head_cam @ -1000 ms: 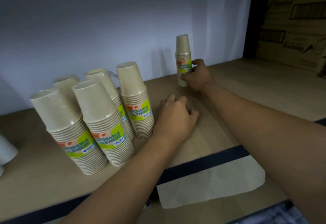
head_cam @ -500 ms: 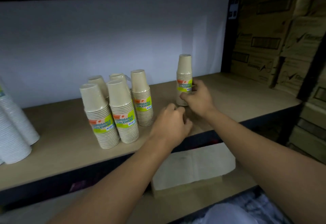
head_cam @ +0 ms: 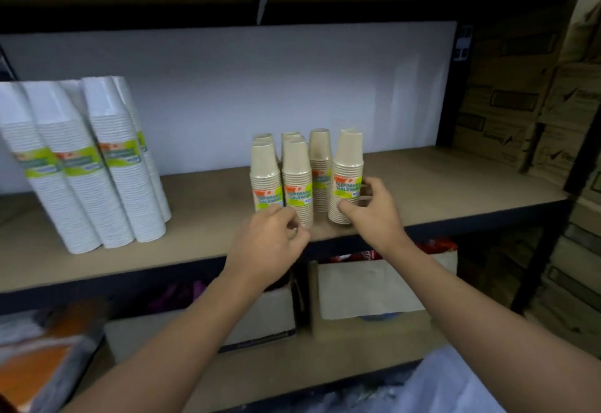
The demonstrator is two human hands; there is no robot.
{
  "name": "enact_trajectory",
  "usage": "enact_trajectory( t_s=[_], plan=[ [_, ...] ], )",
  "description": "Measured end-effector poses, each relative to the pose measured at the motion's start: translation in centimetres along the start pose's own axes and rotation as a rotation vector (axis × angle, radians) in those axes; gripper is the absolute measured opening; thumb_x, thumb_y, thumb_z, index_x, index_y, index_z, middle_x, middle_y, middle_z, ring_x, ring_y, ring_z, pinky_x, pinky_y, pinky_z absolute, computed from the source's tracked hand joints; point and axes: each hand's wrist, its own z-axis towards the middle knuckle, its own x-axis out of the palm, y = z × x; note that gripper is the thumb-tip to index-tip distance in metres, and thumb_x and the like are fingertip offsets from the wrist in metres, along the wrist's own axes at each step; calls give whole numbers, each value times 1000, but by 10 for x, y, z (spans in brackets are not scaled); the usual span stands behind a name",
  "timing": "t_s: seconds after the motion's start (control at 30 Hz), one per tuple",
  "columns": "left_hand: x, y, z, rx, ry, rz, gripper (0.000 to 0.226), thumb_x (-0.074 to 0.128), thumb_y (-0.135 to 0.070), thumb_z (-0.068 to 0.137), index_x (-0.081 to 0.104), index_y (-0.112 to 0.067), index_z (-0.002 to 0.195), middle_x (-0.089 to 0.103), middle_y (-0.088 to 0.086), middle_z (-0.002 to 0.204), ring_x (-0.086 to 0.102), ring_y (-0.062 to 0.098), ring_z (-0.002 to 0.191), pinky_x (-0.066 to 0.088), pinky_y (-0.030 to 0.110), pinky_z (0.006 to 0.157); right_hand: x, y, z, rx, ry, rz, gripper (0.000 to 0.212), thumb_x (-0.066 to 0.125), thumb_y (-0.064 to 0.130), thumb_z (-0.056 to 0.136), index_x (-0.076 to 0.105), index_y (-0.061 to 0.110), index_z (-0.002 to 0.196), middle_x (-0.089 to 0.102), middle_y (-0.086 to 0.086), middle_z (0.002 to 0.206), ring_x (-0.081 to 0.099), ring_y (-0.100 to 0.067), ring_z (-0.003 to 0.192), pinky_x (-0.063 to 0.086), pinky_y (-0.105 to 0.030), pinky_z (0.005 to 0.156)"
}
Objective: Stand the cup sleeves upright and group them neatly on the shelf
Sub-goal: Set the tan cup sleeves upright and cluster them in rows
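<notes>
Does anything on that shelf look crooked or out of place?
Only the rightmost tan cup sleeve: it tilts slightly and stands a little apart from the upright group, with the right hand gripping its base. Nothing looks spilled or damaged.

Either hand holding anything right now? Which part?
Right hand grips the rightmost tan paper-cup sleeve around its lower half, thumb below the green label. Left hand is curled, holding nothing.
</notes>
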Motion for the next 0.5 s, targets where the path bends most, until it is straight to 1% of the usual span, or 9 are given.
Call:
enact_trajectory(
  t_s=[0.07, 0.13, 0.2, 0.27, 0.37, 0.5],
  plan=[
    [-10, 19, -7, -49, -73, 24, 19, 55, -38, 83, 59, -21, 74, 59, -5, 79, 59, 19, 78, 50, 39, 69, 10, 3, -5, 3, 12, 8, 50, 80, 21, 75, 55, 25, 118, 65, 2, 113, 64, -12, 101, 54, -36, 91],
    [-17, 36, -10, -115, -129, 34, 17, 58, -34, 83, 59, -21, 73, 57, -6, 78, 56, 20, 77, 49, 39, 69, 18, 4, -7, 5, 17, 9, 48, 80, 18, 77, 55, 24, 118, 65, 4, 111, 63, -11, 100, 52, -31, 88],
    [-21, 52, -10, -176, -165, 55, 17, 60, -31, 83, 59, -19, 72, 57, -4, 78, 55, 22, 78, 48, 38, 69, 25, 5, -6, 3, 19, -11, 49, 80, 22, 77, 55, 25, 118, 65, 4, 113, 63, -11, 100, 51, -31, 88],
    [-21, 69, -6, -244, -149, 74, 17, 60, -31, 83, 59, -19, 72, 57, -3, 81, 54, 23, 81, 48, 38, 70, 29, 4, -3, 8, 22, -36, 52, 81, 28, 75, 54, 27, 120, 64, 5, 115, 62, -11, 101, 52, -36, 91],
    [-17, 88, 5, -329, -62, 61, 17, 61, -33, 82, 58, -19, 73, 56, -1, 85, 56, 25, 87, 50, 39, 74, 32, -1, 1, 20, 25, -66, 54, 80, 31, 74, 54, 26, 121, 63, 5, 117, 61, -12, 103, 52, -41, 94],
    [-7, 100, 19, -395, -5, 37, 15, 62, -32, 80, 63, -17, 78, 55, 2, 87, 56, 29, 92, 50, 40, 81, 35, -5, 3, 12, 26, -103, 59, 79, 35, 73, 53, 25, 124, 62, 5, 120, 61, -12, 105, 53, -41, 93]
  ],
)
